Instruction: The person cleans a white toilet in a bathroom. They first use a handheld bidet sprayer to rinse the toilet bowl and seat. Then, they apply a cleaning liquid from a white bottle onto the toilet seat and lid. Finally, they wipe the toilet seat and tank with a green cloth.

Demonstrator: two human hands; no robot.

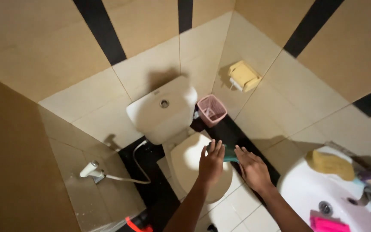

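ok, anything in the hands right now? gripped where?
A teal object sits between the left hand and right hand. Left hand covers its left end; fingers look spread, so an actual grip and its exact place cannot be told.
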